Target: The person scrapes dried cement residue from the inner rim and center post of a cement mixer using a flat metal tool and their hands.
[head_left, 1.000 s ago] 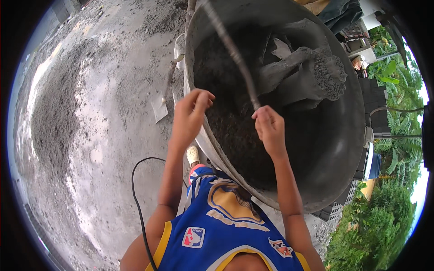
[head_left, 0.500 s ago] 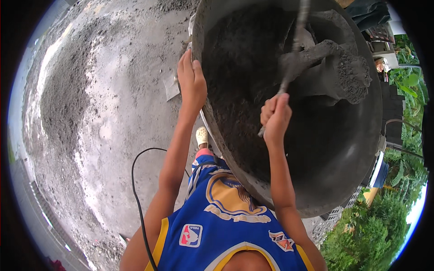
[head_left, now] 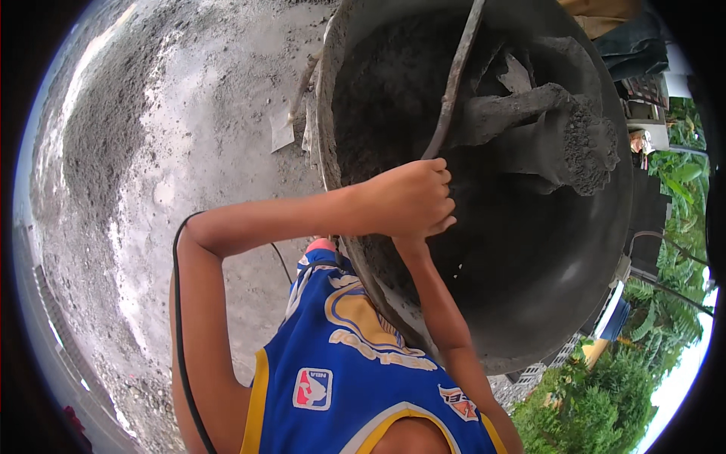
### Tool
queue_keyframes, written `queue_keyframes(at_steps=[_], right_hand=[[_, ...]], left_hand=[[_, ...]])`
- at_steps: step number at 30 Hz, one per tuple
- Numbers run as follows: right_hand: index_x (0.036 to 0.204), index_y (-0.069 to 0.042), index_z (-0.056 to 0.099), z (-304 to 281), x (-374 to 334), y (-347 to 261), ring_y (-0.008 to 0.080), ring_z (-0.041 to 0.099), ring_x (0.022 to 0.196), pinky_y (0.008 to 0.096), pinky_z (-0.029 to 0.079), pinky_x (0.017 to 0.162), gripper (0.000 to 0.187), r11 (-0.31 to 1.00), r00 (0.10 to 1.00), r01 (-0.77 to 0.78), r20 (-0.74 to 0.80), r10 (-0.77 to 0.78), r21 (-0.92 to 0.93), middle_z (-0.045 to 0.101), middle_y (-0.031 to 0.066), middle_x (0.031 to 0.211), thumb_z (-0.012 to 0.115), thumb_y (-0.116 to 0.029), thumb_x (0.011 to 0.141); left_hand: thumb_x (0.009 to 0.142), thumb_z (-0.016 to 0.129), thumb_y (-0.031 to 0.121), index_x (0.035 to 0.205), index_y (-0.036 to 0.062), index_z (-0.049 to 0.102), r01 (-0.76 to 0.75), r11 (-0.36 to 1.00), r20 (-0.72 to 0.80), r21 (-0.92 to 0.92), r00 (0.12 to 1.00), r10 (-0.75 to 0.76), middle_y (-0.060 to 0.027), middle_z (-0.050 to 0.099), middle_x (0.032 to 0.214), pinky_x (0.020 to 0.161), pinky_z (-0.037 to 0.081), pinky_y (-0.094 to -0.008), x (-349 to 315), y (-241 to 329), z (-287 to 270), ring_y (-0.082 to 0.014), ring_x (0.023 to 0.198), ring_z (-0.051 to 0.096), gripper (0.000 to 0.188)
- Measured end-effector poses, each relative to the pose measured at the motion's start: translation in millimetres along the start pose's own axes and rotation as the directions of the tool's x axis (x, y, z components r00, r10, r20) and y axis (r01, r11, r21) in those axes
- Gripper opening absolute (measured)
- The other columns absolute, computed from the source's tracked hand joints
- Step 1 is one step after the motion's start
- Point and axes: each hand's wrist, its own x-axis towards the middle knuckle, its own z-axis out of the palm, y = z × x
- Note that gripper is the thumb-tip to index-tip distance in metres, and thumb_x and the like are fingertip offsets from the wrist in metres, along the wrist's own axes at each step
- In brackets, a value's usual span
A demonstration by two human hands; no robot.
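A large round drum [head_left: 605, 250], dark inside like a concrete mixer's, gapes before me. My left hand [head_left: 404, 200] is closed in a fist over its near left part, at the lower end of a long grey rod [head_left: 457, 72]. Directly beneath it is my right hand [head_left: 411, 247]; only its wrist end shows, and its fingers are hidden. From the fists the rod slants up and slightly right, out of the top of view. Mortar-caked mixing blades [head_left: 522, 110] stand inside the drum, right of the rod. Dark grey mix [head_left: 393, 91] coats the drum's left inner side.
The drum's thick, crusted rim [head_left: 327, 113] runs close along my left. Beyond it lies grey ground [head_left: 219, 113] with a gravel heap [head_left: 106, 136]. A black cable [head_left: 178, 303] loops around my left arm. Green plants [head_left: 590, 393] grow at the lower right.
My left hand has left the drum's rim and crossed right to the rod, covering my right hand. The rod's handle end has shifted slightly left, and its slant has changed a little.
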Motion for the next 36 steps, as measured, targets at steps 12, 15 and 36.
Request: queue_keyframes(at_steps=[12,15,36], right_hand=[[0.088,-0.001,0.059,22.0,-9.1,2.1,0.0166,0.06,0.072,0.0288,0.046,0.061,0.016,0.883,0.914,0.021,-0.349,-0.207,-0.469,0.062,0.0088,0.082,0.047,-0.011,0.091],[0.094,-0.002,0.058,26.6,-12.5,29.2,0.0167,0.059,0.082,0.0292,0.046,0.066,0.023,0.9,0.962,0.111,-0.272,0.009,0.422,0.061,0.0101,0.096,0.044,-0.02,0.094],[0.097,-0.003,0.05,-18.3,1.5,0.4,0.0167,0.054,0.08,0.0312,0.044,0.065,0.016,0.889,0.992,0.013,-0.115,0.044,0.458,0.053,0.0062,0.09,0.053,-0.016,0.088]], left_hand=[[0.084,0.052,0.029,0.088,0.0043,0.061,-0.005,0.999,-0.096,0.045,0.995,0.009,-0.0051,0.057,0.088,0.102,0.029,-0.0379,-31.4,16.2,26.2,-0.0188,0.094,0.052,0.026],[0.084,0.051,0.035,0.095,0.0032,0.062,0.146,0.988,0.044,-0.047,0.989,-0.144,-0.0044,0.058,0.089,0.103,0.028,-0.0386,-44.1,11.6,47.8,-0.0198,0.096,0.052,0.035],[0.075,0.061,0.033,0.094,0.0051,0.064,0.089,0.989,-0.241,-0.118,0.964,-0.115,-0.0113,0.057,0.102,0.112,0.018,-0.0446,-20.8,59.9,-9.8,-0.0301,0.114,0.044,0.034]])
